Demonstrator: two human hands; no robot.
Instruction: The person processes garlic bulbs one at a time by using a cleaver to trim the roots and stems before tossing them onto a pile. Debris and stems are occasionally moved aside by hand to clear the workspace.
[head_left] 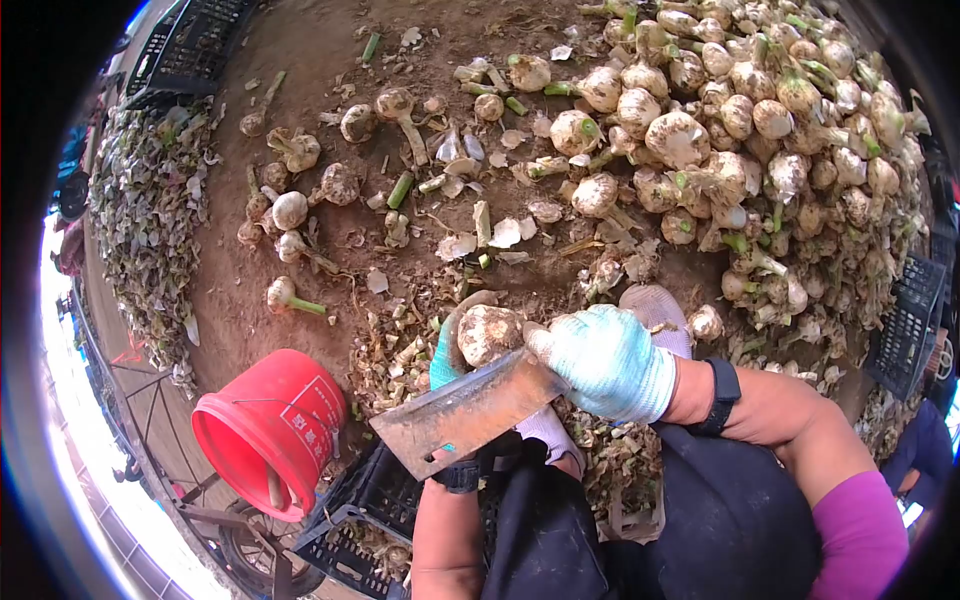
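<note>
- The fingers of the left hand (447,355), in a teal glove, are curling around a dirt-crusted garlic bulb (489,333), grasping it just above the person's lap.
- The fingers of the right hand (608,360), in a pale blue-green glove, are clenching the handle end of a rusty cleaver (462,410), whose broad blade is lying just under the bulb and slanting down toward the left.
- A black wristband (722,396) is sitting on the right wrist, and a purple sleeve (858,535) is covering the upper arm.
- A dark apron (700,530) is covering the lap beneath both hands.
- Cut stems and papery peelings (400,350) are lying thick just in front of the hands.
- A red bucket (270,430) is standing to the left, near the blade tip, beside a black plastic crate (365,525) holding trimmings.
- A big heap of untrimmed garlic (760,140) is rising ahead on the right, well apart from the hands.
- Loose bulbs (290,210) are lying scattered ahead on the left.
- The bare dirt floor (300,60) is carrying everything, with a bank of husks (150,210) along its left edge and another black crate (190,50) at the far corner.
</note>
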